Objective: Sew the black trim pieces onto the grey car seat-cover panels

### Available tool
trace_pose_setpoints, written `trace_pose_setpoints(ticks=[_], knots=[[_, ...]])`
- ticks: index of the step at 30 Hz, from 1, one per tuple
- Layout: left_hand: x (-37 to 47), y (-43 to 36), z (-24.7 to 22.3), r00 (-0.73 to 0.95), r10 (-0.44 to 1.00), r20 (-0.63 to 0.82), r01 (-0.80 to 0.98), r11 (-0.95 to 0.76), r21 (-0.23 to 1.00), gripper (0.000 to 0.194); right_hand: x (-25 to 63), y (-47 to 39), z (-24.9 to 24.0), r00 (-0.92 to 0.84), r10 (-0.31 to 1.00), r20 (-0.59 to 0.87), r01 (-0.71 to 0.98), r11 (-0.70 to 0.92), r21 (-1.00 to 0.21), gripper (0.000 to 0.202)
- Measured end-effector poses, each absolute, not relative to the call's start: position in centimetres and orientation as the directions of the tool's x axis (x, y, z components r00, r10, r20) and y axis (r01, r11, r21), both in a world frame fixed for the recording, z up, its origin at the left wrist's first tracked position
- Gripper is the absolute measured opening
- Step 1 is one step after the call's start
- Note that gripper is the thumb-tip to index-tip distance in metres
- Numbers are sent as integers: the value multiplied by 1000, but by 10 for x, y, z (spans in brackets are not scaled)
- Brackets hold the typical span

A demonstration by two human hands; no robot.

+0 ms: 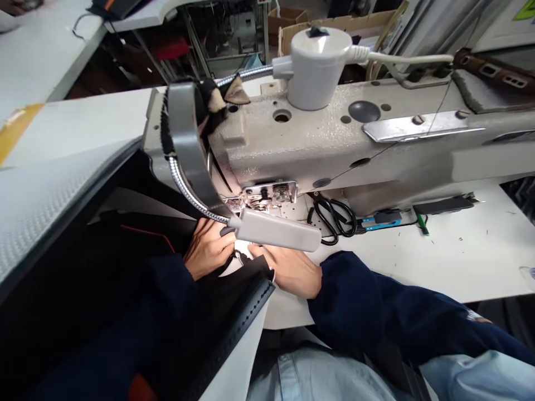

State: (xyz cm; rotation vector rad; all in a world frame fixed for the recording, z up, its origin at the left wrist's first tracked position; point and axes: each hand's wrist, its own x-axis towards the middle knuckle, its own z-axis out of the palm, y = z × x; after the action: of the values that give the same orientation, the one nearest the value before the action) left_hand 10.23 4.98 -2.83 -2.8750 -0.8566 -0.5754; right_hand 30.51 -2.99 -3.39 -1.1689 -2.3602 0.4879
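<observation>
Black fabric (246,277) touches left fingers (220,243) and right fingers (262,252), grip unclear; sleeve label (477,317) illegible.

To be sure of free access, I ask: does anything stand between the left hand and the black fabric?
Nothing visible: the left hand rests against the black fabric. The grey lamp head just beyond hides part of the view.

Matt cloth (236,292), pebbly painted metal sewing machine (309,150).
</observation>
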Motion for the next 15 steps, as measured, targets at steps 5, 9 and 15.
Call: trace_pose_setpoints(ticks=[5, 9, 15], knots=[[103, 51, -28, 722, 538, 434, 574, -817, 58, 33, 294, -23, -41, -539, 817, 206, 713, 572, -405, 29], [104, 52, -25, 741, 502, 447, 563, -827, -5, 37, 288, -15, -48, -560, 797, 226, 683, 598, -419, 28], [102, 54, -21, 807, 448, 384, 479, -878, 18, 41, 290, 4, -54, -663, 702, 261, 540, 690, -483, 32]])
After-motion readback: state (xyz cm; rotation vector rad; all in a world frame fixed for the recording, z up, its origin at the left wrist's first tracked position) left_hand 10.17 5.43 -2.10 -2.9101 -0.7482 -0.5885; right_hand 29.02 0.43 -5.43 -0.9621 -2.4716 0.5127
